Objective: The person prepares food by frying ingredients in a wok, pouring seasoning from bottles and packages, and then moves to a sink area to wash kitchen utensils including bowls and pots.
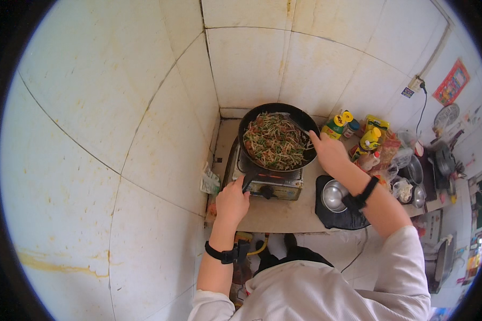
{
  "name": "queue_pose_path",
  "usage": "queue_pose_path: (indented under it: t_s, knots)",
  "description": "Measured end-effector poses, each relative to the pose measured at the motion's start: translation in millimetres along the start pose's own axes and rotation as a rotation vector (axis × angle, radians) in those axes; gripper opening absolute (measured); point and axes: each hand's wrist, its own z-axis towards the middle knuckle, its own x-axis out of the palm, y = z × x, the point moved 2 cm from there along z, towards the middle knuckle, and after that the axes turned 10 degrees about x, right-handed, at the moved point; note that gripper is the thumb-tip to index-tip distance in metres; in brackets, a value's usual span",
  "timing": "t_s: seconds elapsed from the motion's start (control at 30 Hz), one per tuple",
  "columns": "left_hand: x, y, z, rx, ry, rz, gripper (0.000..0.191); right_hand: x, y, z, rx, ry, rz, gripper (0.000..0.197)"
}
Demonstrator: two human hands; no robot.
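Note:
A black wok [310, 163] sits tilted over a single-burner gas stove [283, 190], where an orange glow shows under its near edge. My left hand [232, 200] is closed around the wok's black handle [249, 179]. Inside the wok lies a mix of bean sprouts, green pieces and brown bits [275, 142]. My right hand [330, 151] grips a spatula [297, 123] at the wok's right side, and the spatula's head reaches the far part of the food. The end of its handle is hidden by my hand.
An empty metal bowl [332, 196] stands on a black mat [325, 216] right of the stove. Seasoning bottles [334, 127], bags and more bowls [418, 196] crowd the counter farther right. A tiled wall [164, 160] rises close on the left. A yellow hose [262, 246] runs below the counter.

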Motion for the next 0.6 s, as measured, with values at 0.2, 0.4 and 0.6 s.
queue_pose_path:
  t_s: [0.2,0.4,0.6]
  knots:
    - [-0.9,-5.1,-1.4,-0.021,-0.017,0.026,0.05,21.4,14.8,0.7,-0.011,0.163,-0.025,0.062]
    - [11.8,-10.2,-10.2,0.04,-0.223,0.146,0.049,4.8,-23.7,-59.1,-0.035,0.095,0.022,0.066]
    - [30.9,-66.0,-7.7,0.304,-0.531,0.146,0.041,50.8,-45.8,-103.4,0.001,0.147,0.318,0.075]
